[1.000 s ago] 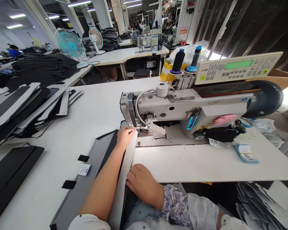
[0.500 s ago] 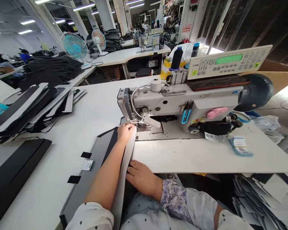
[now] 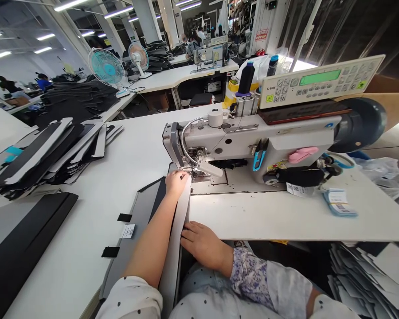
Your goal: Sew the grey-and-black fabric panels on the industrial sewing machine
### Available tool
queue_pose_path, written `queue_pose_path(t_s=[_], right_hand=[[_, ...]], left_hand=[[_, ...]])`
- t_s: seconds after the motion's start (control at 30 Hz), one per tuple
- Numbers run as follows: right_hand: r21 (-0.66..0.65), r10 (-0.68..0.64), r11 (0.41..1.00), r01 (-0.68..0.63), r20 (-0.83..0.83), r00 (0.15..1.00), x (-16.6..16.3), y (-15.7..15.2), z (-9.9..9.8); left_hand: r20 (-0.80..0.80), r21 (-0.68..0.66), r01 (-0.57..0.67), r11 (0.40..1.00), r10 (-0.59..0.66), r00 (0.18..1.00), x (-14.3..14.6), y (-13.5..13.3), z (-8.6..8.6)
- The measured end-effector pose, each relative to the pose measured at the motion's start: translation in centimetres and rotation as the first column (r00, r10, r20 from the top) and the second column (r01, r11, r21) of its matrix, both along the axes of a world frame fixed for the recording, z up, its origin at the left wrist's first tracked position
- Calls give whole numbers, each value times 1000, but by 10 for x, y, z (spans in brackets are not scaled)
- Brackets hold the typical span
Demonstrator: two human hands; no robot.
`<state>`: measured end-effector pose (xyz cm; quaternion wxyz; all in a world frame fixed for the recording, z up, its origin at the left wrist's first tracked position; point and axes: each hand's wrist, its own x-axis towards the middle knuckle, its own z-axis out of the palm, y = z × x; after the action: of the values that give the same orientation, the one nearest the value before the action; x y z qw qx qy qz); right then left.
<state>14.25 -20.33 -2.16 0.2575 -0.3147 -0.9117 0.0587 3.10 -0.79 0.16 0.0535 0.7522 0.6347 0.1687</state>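
Left: stacked fabric pieces (image 3: 58, 150), folded black panel (image 3: 33, 232). Grey panel (image 3: 142, 208) beside left forearm. Left hand (image 3: 176, 183) curled, fingertips on pale strip (image 3: 180, 217) by needle area; pinch cannot be told. Strip runs back between hands. Right hand (image 3: 204, 245) loosely bent, fingers at strip's right edge, grip unclear. Sewing machine (image 3: 242, 144) stands directly ahead. Cardboard box (image 3: 394, 95) far right, contents hidden.

2 hands (image 3: 206, 246), 1 near sewing machine (image 3: 239, 144), 1 control panel (image 3: 319, 91), 2 thread cones (image 3: 246, 79) right, 1 blue snips (image 3: 259, 161), 2 fans (image 3: 107, 68) far left, 2 black tabs (image 3: 124, 217) near left.
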Motion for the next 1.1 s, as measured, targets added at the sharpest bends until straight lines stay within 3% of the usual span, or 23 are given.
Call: queue_pose_path(t_s=[0.27, 0.47, 0.53, 0.87, 1.1], right_hand=[[-9, -24, 1000, 24, 13, 1000, 15, -8, 0], [-51, -55, 997, 57, 53, 997, 17, 4, 13], [-55, -61, 996, 65, 65, 996, 16, 11, 18], [-35, -129, 990, 134, 105, 986, 11, 38, 15], [3, -205, 979, 205, 92, 975, 6, 48, 7]], left_hand=[[-10, 55, -1, 999, 2, 1000, 4, -12, 3], [-193, 144, 239, 960, -209, 959, -9, -53, 6], [-229, 134, 253, 958, -218, 949, -12, -60, 7], [-323, 26, 295, 955, -271, 907, -2, -52, 22], [-308, -176, 169, 970, -217, 926, 1, -67, 34]])
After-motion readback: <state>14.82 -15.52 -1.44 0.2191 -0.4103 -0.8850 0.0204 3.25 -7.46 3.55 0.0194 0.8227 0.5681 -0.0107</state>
